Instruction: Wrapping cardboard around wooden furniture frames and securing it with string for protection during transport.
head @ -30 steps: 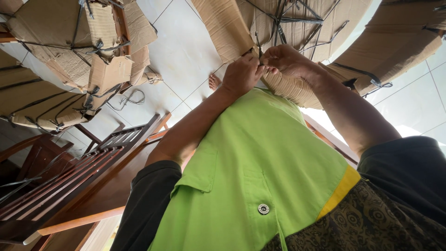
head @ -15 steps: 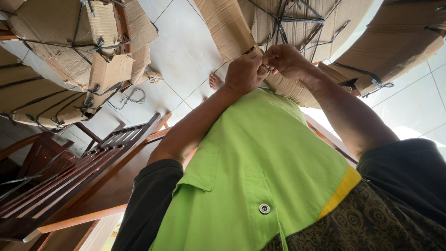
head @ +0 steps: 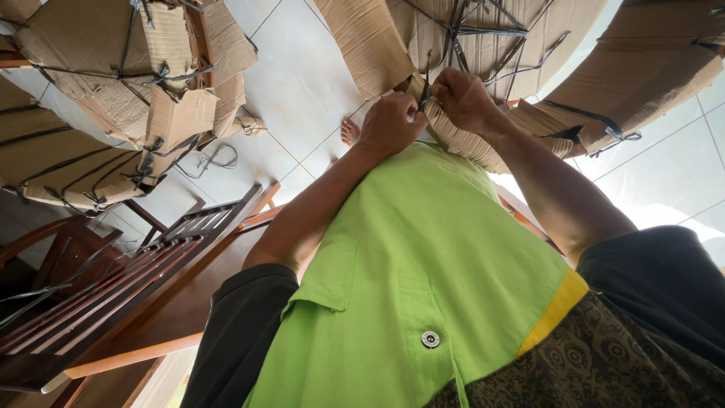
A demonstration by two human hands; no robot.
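Strap [head: 424, 89] half hidden between hands [head: 427, 113]

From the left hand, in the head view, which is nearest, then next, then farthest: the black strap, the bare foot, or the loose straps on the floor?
From the left hand:
1. black strap, right at its fingertips, on the cardboard-wrapped bundle.
2. bare foot, just left of it, on the tiles.
3. loose straps, far left on the floor.

Both hands raised in front of the chest. Left hand [head: 389, 125] and right hand [head: 462, 98] are closed together on a dark strap [head: 425, 91] — it runs over a cardboard-wrapped bundle [head: 483, 38]. Green vest [head: 423, 249] fills the lower view. More wrapped bundles [head: 113, 83] lie on the tiled floor [head: 302, 75] — wooden chair [head: 143, 264] on one side.
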